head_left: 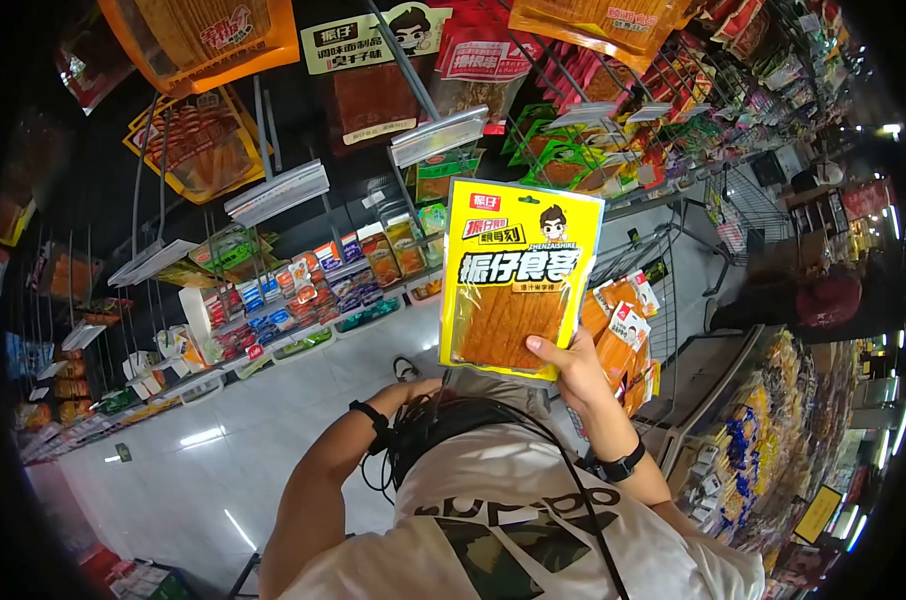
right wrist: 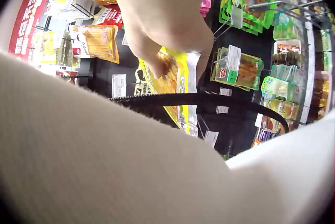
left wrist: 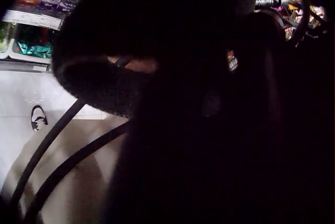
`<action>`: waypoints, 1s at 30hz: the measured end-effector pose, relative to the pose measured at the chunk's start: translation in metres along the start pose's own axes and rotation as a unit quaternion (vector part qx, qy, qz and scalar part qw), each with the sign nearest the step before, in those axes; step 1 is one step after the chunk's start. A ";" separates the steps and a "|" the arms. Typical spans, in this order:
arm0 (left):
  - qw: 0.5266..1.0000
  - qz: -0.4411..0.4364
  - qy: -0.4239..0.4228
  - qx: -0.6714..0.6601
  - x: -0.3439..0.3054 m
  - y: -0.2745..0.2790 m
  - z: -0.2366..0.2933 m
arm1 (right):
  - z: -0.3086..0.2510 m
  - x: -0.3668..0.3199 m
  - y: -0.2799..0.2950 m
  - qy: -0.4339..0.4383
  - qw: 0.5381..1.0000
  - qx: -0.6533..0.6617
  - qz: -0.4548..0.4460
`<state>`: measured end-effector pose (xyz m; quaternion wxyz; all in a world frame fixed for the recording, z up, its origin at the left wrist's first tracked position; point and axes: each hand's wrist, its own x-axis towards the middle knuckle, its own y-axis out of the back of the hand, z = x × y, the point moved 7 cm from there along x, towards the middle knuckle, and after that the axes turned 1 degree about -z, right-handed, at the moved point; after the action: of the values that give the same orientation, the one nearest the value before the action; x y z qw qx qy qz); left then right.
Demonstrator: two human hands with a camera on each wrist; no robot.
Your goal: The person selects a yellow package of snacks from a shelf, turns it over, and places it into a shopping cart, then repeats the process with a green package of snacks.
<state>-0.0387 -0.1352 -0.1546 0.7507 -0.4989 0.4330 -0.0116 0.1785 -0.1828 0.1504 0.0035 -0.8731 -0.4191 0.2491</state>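
Note:
My right hand holds a yellow snack packet upright by its lower right corner, thumb on the front and fingers behind. Through the packet's clear window a flat brown ribbed snack shows. In the right wrist view the same packet sticks out from under the hand. My left hand is low at the waist beside a black bag with cables; its fingers are hidden there. The left wrist view is mostly dark, with two black cables crossing it.
Snack packets hang from hooks with price tags along the shelf ahead. Small packs fill bins below. A shopping cart with several orange packets stands at right, near a heaped display. A person is beyond it.

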 end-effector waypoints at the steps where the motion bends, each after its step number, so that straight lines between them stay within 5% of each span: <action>1: 1.000 -0.002 0.001 0.004 -0.003 0.002 -0.001 | -0.002 0.000 -0.003 0.010 1.000 -0.001 0.002; 30: 0.998 -0.044 -0.014 0.049 -0.005 0.028 -0.005 | -0.013 0.004 -0.038 0.034 0.999 0.004 -0.013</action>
<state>-0.0563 -0.1227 -0.1734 0.7790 -0.4805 0.3986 -0.0585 0.1582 -0.1528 0.1679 0.0245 -0.8757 -0.4286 0.2211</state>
